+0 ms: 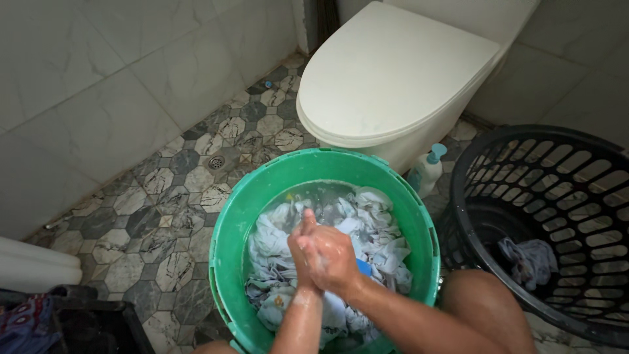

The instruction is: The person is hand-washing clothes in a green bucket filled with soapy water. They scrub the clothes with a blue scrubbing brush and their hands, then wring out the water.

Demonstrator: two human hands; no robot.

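A green plastic bucket (239,216) stands on the tiled floor, holding water and a heap of wet pale blue and white cloth (377,226). Over the middle of the heap my left hand (300,246) and my right hand (333,257) are pressed together, wet and soapy. The right hand covers most of the left. A small blue object (363,267) peeks out just right of my right hand. I cannot tell whether either hand grips cloth between the palms.
A white toilet (386,72) with its lid down stands behind the bucket. A black slotted laundry basket (557,190) at right holds one pale cloth (531,259). A pump bottle (426,172) sits between them. A floor drain (216,162) lies at left.
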